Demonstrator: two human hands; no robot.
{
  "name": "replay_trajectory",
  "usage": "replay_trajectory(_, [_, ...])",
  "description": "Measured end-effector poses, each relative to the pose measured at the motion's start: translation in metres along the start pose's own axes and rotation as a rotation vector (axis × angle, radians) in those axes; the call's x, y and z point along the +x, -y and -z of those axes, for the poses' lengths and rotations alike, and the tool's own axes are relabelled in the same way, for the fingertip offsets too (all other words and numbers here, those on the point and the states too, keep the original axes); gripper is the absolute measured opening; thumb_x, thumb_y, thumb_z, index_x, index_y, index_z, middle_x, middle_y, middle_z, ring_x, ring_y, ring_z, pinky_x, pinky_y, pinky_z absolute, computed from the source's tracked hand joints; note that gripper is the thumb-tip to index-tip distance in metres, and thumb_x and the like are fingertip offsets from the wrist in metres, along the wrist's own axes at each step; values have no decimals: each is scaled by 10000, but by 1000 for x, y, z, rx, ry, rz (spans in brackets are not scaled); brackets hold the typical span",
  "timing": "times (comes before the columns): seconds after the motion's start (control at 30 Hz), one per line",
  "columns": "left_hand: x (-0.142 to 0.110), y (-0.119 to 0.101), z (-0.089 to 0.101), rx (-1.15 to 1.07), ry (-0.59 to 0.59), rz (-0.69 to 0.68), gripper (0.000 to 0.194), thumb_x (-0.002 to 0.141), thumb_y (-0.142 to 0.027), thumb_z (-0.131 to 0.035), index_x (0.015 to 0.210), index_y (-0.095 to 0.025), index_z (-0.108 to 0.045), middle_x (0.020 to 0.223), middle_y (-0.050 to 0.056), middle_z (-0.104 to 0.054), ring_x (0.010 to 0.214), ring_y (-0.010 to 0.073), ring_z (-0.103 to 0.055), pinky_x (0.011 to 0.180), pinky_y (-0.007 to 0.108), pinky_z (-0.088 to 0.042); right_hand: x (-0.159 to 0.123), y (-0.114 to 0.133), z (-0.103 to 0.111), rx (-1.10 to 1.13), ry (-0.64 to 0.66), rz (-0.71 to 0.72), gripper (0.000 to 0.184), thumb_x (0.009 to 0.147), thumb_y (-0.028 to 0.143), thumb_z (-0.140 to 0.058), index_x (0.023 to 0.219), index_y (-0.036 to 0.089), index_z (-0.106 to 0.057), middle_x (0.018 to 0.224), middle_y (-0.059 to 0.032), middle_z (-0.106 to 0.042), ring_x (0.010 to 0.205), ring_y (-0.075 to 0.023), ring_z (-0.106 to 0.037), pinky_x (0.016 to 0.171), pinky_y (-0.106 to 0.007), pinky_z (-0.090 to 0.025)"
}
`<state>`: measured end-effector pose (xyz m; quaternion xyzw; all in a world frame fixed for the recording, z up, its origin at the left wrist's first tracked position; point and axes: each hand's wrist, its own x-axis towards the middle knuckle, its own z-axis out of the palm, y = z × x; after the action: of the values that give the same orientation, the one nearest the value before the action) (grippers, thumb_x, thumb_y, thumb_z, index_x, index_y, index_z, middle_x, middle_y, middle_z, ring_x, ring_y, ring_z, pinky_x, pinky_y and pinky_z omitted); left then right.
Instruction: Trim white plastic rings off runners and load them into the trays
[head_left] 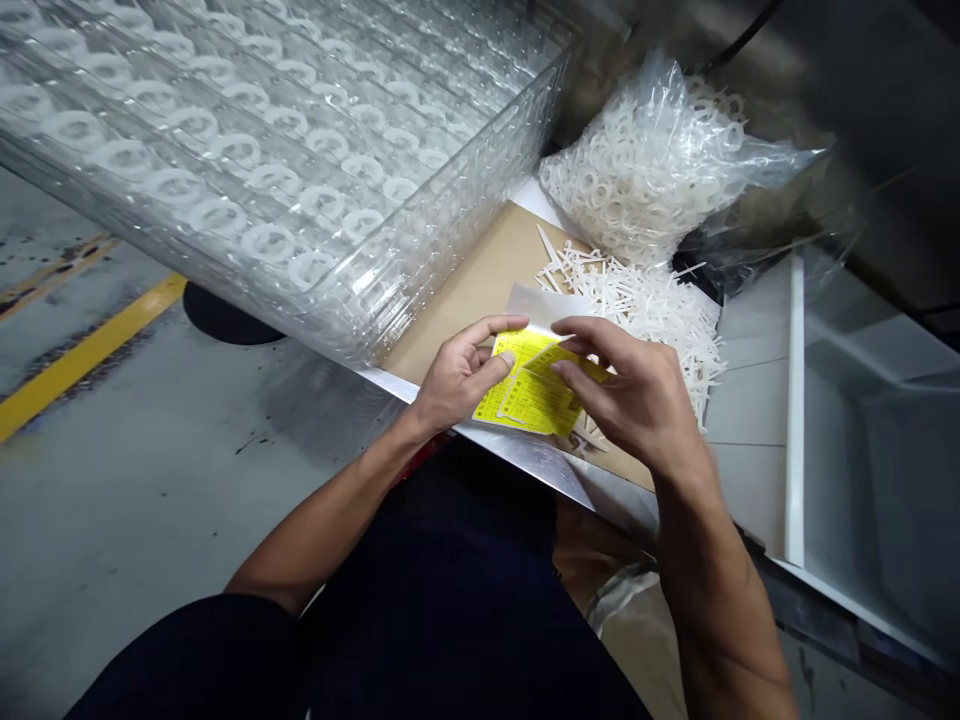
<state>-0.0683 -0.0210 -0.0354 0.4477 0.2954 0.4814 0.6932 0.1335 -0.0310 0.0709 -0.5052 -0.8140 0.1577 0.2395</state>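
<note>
Both my hands hold a yellow printed label sheet [534,398] with a white backing over the near edge of the workbench. My left hand [459,375] pinches its left side between thumb and fingers. My right hand [637,395] grips the right side, fingers curled onto the yellow paper. Behind the sheet lies a heap of thin white plastic strips [652,305] on a brown cardboard sheet [480,285].
A stack of clear plastic trays [285,170] holding white rings fills the upper left. A clear bag of white rings [652,165] sits at the back. A white bin [862,430] stands at the right. Grey floor with a yellow line [82,355] lies to the left.
</note>
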Motion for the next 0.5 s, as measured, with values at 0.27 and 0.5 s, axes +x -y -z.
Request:
replay_trajectory(0.27, [3,8,5,-27,9,-73,574,900,-334,-785,1419,-234,-560,1130,84,-772,884,213,-775,736,301,-648,26,9,-13,-47,-157,196,355,984,131,-585,1310,243,-672,1257,-106,-734,1186,-285,-671,1044,-471,-540])
replay_trajectory(0.5, [4,7,2,-5,-37,-142,572,887,-265,-756,1416,-204,-549,1307,124,-715,1021,226,-766,785,297,-669,-14,-16,-21,486,-234,-380,311,939,427,-730,1155,204,-712,935,-51,-736,771,-195,-687,687,-358,-604])
